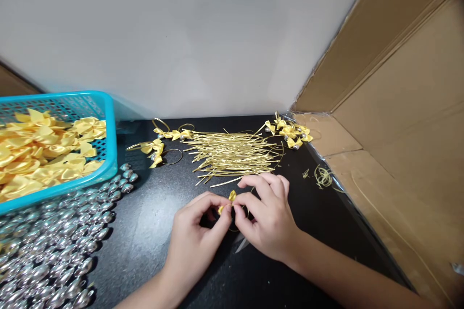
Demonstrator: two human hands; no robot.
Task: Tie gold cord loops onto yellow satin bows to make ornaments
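Both left hand (197, 229) and right hand (270, 212) pinch a glossy, half-hidden bow (232, 195); thin wires (235, 152) at twelve o'clock, cut-off mesh basket (113, 130) at ten.

Glare on black table (141, 236), dim upper-right corner

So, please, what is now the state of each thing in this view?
Left hand, grip shut on the small yellow bow
Right hand, grip pinched shut at the bow; exact hold unclear
Small yellow bow, held, partly hidden
Blue basket, open on top
Yellow bows, heaped inside the basket
Silver beads, loose, spread out
Gold cords, loosely piled
Thin thread, loosely coiled
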